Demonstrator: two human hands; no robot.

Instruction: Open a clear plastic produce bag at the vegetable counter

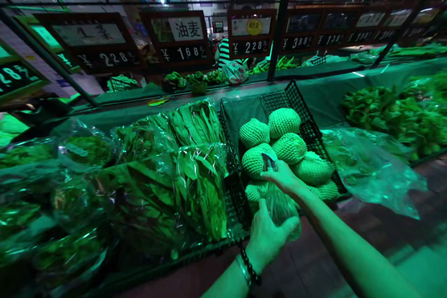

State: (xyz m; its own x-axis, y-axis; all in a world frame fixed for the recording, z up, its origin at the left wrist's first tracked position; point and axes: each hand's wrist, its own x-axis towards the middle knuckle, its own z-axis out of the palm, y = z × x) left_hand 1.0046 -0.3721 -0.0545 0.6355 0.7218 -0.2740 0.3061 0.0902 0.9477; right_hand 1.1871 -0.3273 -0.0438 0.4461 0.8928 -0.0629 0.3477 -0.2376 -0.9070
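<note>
Green-lit market stalls ran far back under hanging price signs (181, 39), leafy greens (195, 167) bagged at left and a black crate (300, 102) of net-wrapped fruit (284, 123) at centre. Near its front edge, the left hand (267, 237) gripped a clear plastic bag (279, 205) from below while the right hand (281, 177) pinched its mouth; spreading that opening wider looked wise.

Head cam, single view: looks fwd and down from chest-close range over black crate (307, 125) toward price signs (181, 37) at back.
</note>
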